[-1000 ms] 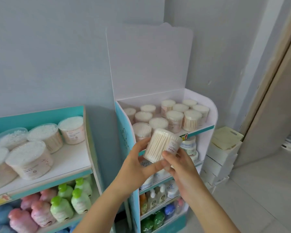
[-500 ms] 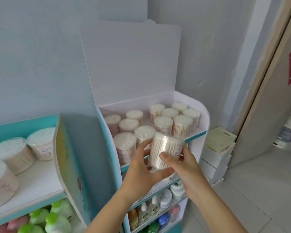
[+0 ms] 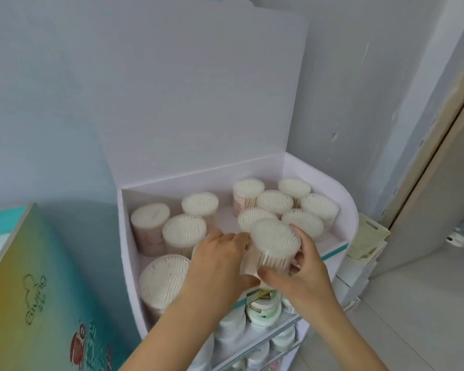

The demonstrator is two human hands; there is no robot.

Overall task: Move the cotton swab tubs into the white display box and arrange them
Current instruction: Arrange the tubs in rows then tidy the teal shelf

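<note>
A clear tub of cotton swabs (image 3: 275, 243) is tilted over the front of the white display box (image 3: 346, 215). My left hand (image 3: 220, 259) grips its left side and my right hand (image 3: 304, 269) holds its right side and bottom. Inside the box stand several other swab tubs: a cluster at the back right (image 3: 275, 202), two in the middle-left (image 3: 184, 231), a closed white one at the far left (image 3: 149, 219), and a large one at the front left (image 3: 164, 278). The box's tall white back flap (image 3: 198, 89) stands upright.
A teal and yellow side panel of a neighbouring shelf (image 3: 38, 290) rises at the left. Below the box, lower shelves hold white and green jars (image 3: 263, 307). White boxes (image 3: 364, 250) are stacked on the floor at the right, beside a door frame (image 3: 439, 116).
Both hands have carried the tub up and forward over the box's front edge. The camera has moved closer and now looks down into the box.
</note>
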